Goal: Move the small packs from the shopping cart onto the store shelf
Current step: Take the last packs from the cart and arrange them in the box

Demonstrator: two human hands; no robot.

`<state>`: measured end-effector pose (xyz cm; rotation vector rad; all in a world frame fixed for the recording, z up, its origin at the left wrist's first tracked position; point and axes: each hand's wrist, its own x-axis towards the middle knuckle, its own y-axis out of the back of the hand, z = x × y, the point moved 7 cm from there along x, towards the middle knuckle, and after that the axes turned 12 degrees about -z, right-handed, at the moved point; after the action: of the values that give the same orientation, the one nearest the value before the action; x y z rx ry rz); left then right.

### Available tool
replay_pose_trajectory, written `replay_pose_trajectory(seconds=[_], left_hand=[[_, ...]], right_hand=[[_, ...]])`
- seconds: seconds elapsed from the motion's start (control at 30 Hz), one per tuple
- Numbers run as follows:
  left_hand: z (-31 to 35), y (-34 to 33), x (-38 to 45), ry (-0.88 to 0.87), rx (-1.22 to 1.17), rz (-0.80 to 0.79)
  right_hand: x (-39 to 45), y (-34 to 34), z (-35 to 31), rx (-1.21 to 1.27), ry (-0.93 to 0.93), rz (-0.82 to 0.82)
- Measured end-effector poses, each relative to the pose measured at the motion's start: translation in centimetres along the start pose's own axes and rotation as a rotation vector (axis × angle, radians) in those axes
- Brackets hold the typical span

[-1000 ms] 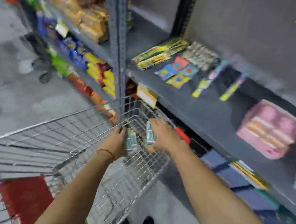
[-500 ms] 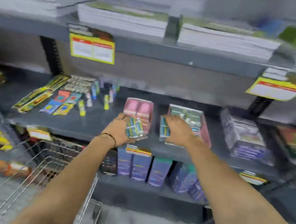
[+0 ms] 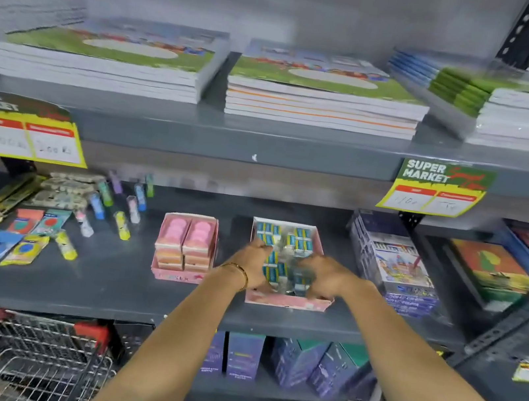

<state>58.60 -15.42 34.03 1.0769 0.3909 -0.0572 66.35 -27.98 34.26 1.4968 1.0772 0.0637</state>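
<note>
A pink display box (image 3: 287, 301) sits on the grey middle shelf (image 3: 111, 283), filled with several small blue-and-white packs (image 3: 300, 237). Both my hands are inside the front of that box. My left hand (image 3: 255, 263) is curled around small packs (image 3: 271, 267) at the box's left side. My right hand (image 3: 322, 275) is curled around another blurred small pack (image 3: 300, 280) at the right. The wire shopping cart (image 3: 32, 364) stands at the lower left, below the shelf; its contents are hard to make out.
A second pink box (image 3: 184, 246) of pink items stands left of the first. Loose tubes and flat packs (image 3: 26, 232) lie further left. Boxed sets (image 3: 394, 266) stand right of my hands. Notebook stacks (image 3: 321, 105) fill the shelf above; purple cartons (image 3: 242, 356) stand below.
My hands lifted small packs out of the cart, swung right to the shelf, and now reach into the pink box. The view turned from the cart to face the shelf.
</note>
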Motion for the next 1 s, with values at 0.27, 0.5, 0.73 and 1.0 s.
replay_pose_trajectory(seconds=[0.27, 0.5, 0.73, 1.0], left_hand=[[-0.1, -0.2, 0.2, -0.063, 0.058, -0.100], [0.8, -4.7, -0.8, -0.010, 0.497, -0.185], [0.6, -5.9, -1.5, 0.057, 0.473, -0.152], [0.5, -5.8, -1.4, 0.086, 0.418, -0.154]], right_hand=[[0.5, 1.4, 0.5, 0.041, -0.059, 0.121], [0.6, -2.2, -1.3, -0.048, -0.157, 0.099], [0.2, -2.7, -1.3, -0.019, -0.131, 0.122], [0.1, -2.7, -1.1, 0.031, -0.120, 0.134]])
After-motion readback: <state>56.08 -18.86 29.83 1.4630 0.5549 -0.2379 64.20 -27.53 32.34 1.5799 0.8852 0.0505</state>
